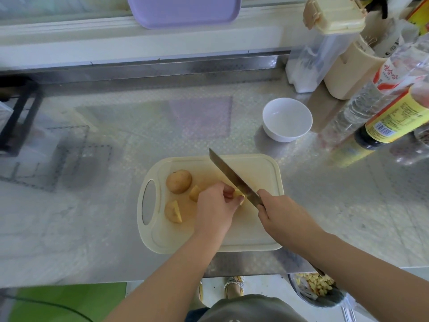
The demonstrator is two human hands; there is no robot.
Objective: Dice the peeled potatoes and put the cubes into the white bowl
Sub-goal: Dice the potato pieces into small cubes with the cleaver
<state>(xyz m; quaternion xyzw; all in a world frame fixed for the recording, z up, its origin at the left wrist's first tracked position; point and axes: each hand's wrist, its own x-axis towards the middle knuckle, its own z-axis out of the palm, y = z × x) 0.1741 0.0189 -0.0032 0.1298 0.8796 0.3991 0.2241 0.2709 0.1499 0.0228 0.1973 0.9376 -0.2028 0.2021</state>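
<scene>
A cream cutting board (255, 173) lies on the steel counter. On it sit a whole peeled potato (179, 181) and two cut pieces (173, 211) (194, 193). My left hand (214, 209) pinches a small potato piece (238, 194) against the board. My right hand (279, 211) grips the handle of a knife (232, 177), whose blade rests beside that piece and points up-left. The white bowl (287, 119) stands empty behind the board on the right.
Bottles (392, 117) and cream containers (348, 73) crowd the back right corner. A black rack (16, 117) stands at the left edge. A lilac tray (183, 10) leans on the back ledge. Below the counter's front edge, a bowl of scraps (313, 287) shows.
</scene>
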